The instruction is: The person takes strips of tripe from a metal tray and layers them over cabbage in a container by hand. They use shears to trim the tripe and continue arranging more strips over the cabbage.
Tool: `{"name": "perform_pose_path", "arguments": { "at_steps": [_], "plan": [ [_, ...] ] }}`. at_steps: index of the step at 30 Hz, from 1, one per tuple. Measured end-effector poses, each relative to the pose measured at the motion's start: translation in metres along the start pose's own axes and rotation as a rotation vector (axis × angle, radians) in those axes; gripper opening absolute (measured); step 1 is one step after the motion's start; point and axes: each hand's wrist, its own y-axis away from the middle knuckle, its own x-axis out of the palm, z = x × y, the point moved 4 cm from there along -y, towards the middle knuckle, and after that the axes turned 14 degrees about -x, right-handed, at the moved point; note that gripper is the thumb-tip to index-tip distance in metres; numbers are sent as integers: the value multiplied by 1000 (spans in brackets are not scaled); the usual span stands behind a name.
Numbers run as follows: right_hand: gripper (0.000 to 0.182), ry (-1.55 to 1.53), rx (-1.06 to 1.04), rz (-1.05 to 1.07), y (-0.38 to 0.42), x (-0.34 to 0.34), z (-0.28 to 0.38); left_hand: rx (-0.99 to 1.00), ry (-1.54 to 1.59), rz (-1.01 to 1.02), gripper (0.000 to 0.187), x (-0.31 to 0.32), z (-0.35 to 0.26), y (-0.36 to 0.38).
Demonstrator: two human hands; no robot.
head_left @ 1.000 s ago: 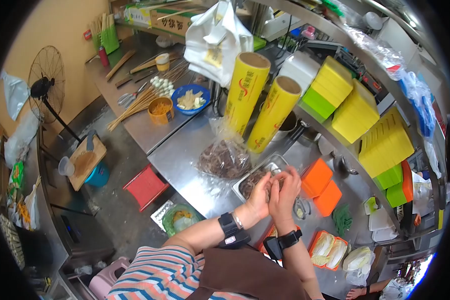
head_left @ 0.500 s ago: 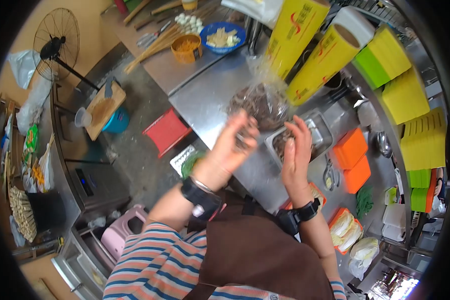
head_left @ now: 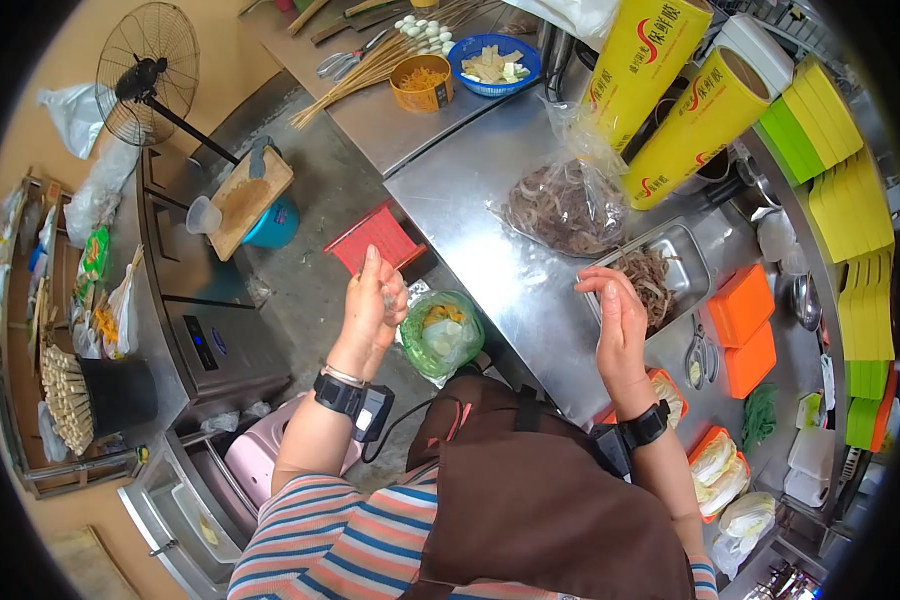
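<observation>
My left hand point(head_left: 374, 308) is held over the floor beside the counter, left of a green-bagged bin point(head_left: 442, 345). Its fingers are curled, with something small and greyish at them that I cannot make out. Fingers extended and holding nothing, my right hand point(head_left: 620, 335) hovers at the near left edge of a metal tray point(head_left: 692, 255). Dark brown shredded strips point(head_left: 646, 285) lie in this tray. Behind it sits a clear plastic bag point(head_left: 565, 205) filled with similar strips.
Two yellow cling film boxes point(head_left: 690, 125) stand behind the bag. Right of the tray are scissors point(head_left: 701, 355) and orange containers point(head_left: 742, 310). A red stool point(head_left: 375, 238) stands on the floor. Farther back are a blue basket point(head_left: 495, 88) and an orange tub point(head_left: 422, 95).
My left hand has moved from beside the bag of strips, away from the counter and toward the green-bagged bin. My right hand has drawn slightly back from the tray. The view has shifted.
</observation>
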Motion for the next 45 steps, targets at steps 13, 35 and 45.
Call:
{"name": "perform_pose_path", "arguments": {
  "at_steps": [13,35,45],
  "plan": [
    [45,-248,270,92,16,18,-16,-59,16,-82,47,-29,35,-22],
    [42,-1676,734,105,19,216,37,1226,-1874,-609,56,76,-7,88],
    [23,-1577,555,17,6,235,65,1216,-1518,-190,58,87,-18,111]
  ]
}}
